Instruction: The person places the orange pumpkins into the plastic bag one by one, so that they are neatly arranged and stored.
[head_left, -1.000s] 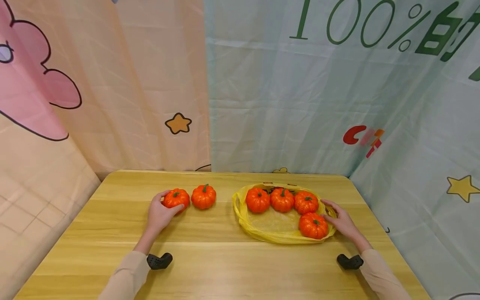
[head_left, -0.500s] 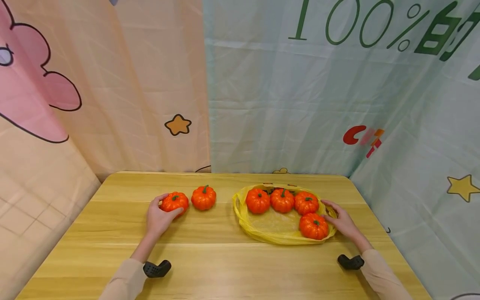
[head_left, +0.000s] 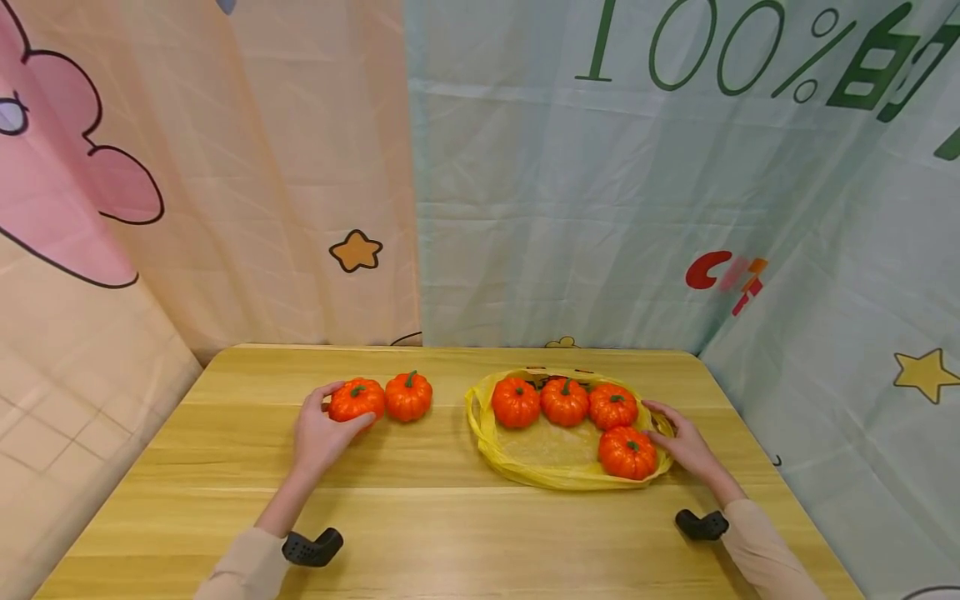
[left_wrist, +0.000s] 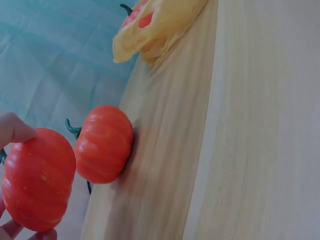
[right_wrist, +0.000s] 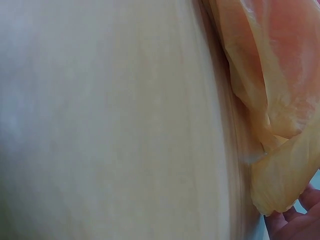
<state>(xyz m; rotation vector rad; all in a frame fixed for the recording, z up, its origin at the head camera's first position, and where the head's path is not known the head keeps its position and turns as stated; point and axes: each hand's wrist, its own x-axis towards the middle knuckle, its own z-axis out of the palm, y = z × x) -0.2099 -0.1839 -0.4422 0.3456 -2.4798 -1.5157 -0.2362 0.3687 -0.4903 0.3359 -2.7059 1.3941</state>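
Note:
My left hand [head_left: 321, 429] grips a small orange pumpkin [head_left: 357, 398] with a green stem, thumb on one side and fingers on the other. In the left wrist view this pumpkin [left_wrist: 40, 177] seems raised slightly off the table. Close to its right sits a second small pumpkin [head_left: 408, 397]. My right hand [head_left: 684, 443] holds the right edge of an opened yellow plastic bag [head_left: 525, 472], where several like pumpkins [head_left: 565, 402] lie. In the right wrist view, fingers [right_wrist: 300, 222] show behind the bag's thin film; their tips are partly hidden.
The wooden table [head_left: 420, 533] has rounded back corners. Printed fabric curtains [head_left: 525, 208] hang right behind it and along both sides. Each wrist wears a black device [head_left: 313, 547].
My left hand first drew the gripped pumpkin slightly left, then brought it back right, nearer the second pumpkin. The right hand and the bag have stayed in place.

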